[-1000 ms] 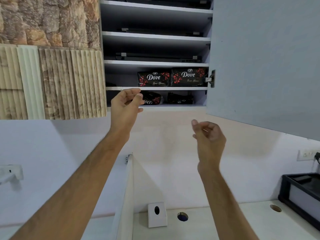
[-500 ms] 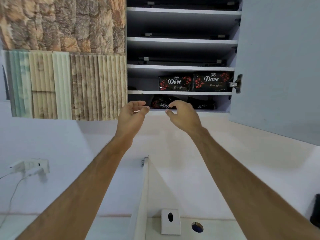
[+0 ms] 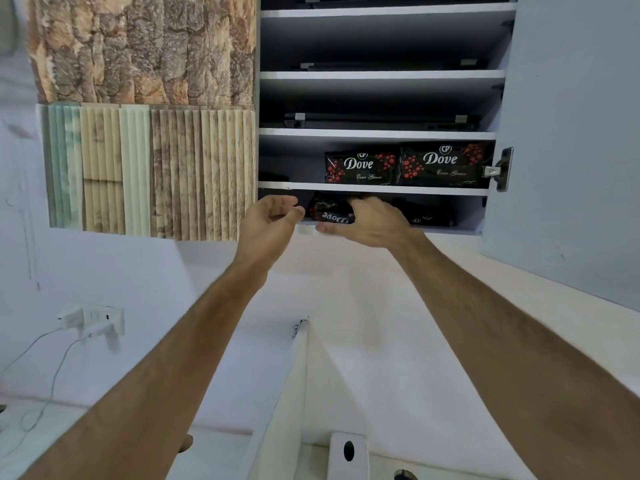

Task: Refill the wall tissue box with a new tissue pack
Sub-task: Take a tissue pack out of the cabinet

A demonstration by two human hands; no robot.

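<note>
Tissue pack (image 3: pixel 331 213) lies on the lowest shelf (image 3: pixel 460 231) of the open cabinet, label upside down. Right hand (image 3: pixel 369 221), half a second ago just short of the shelf, now closes around the pack's right end, thumb beneath. Left hand (image 3: pixel 268 218) has risen alongside, curled, holding nothing. Retrieval is beginning; pack not yet lifted clear. Tissue box (image 3: pixel 348 453) waits below on the bench.

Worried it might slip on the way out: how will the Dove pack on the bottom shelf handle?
The Dove pack looks glossy, so probably slippery. Its crinkled wrap suggests it's soft and squashable. The right hand reaches it alone, so likely light.
</note>
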